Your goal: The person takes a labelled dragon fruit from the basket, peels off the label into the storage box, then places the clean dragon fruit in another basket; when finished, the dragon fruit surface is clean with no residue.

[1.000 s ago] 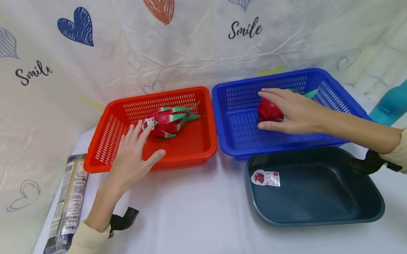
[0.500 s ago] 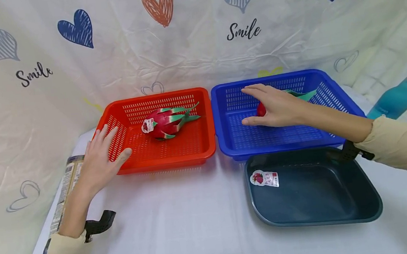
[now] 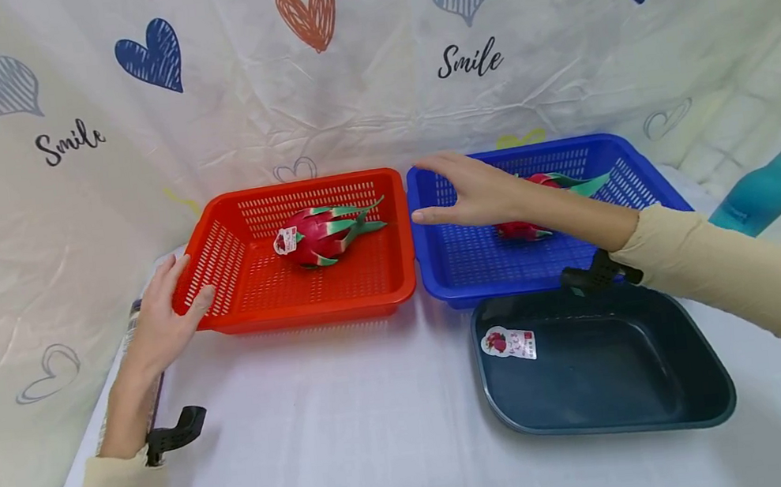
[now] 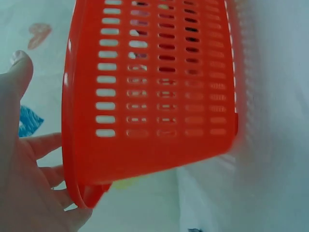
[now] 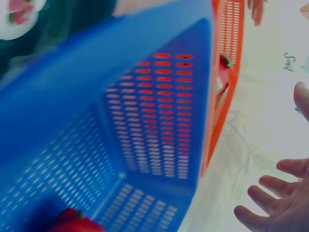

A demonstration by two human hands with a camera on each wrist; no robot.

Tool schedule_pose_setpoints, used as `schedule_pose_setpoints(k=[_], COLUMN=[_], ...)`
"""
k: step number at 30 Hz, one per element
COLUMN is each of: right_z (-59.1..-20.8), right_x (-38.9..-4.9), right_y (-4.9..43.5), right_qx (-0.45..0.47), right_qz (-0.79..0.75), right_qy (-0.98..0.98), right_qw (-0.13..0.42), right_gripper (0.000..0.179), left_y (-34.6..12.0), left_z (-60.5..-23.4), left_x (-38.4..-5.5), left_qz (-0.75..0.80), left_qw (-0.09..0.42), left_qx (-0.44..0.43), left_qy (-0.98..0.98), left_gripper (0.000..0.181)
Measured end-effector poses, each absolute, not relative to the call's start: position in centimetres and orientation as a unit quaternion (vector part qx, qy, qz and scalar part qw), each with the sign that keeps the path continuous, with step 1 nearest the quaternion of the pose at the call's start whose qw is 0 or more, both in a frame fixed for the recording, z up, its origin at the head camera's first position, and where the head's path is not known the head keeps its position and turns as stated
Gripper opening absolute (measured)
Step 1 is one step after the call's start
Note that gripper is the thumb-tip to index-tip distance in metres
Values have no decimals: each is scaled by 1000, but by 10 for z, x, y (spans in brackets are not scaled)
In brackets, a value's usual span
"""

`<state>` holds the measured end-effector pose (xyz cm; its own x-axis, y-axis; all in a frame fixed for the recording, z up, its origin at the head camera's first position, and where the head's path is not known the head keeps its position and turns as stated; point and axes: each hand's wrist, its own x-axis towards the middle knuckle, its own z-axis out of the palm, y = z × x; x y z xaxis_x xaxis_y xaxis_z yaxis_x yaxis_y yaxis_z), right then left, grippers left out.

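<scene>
A red plastic basket (image 3: 312,313) holds a dragon fruit (image 3: 321,236) with a white label. My left hand (image 3: 159,323) is at the basket's left end, fingers extended by the rim, thumb spread; in the left wrist view the fingertips lie at the rim's corner, and whether they press it I cannot tell. Beside it stands a blue basket (image 3: 538,285) with a second dragon fruit (image 3: 521,231), partly hidden under my right forearm. My right hand (image 3: 474,191) hovers over the blue basket's left end, fingers spread, holding nothing.
A dark rectangular tub (image 3: 591,381) with a dragon fruit sticker (image 3: 508,342) inside sits before the blue basket. A bottle of blue liquid (image 3: 764,192) stands at right. My left arm mostly covers a long printed pack (image 3: 133,314). A patterned cloth hangs behind.
My left hand has moved left, from over the dragon fruit to the red basket's left rim. My right hand has moved left across the blue basket, uncovering part of its fruit.
</scene>
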<state>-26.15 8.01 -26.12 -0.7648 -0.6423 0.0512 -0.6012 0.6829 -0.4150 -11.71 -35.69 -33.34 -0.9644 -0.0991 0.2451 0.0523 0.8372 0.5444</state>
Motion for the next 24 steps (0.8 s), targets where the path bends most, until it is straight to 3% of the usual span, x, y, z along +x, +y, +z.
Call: schedule_pose_setpoints(k=[11, 24], right_z=[-240, -237], right_x=[-272, -288], right_y=[13, -35], right_qx=[-345, -389], right_qz=[-312, -304], right_qy=[882, 868], right_qw=[78, 52], right_gripper=[77, 76], left_y=[-374, -380], left_z=[-347, -354], left_x=[-112, -116], left_qz=[-338, -366], left_qw=[120, 105], left_qx=[51, 59], left_qy=[-932, -923], left_gripper=[73, 75])
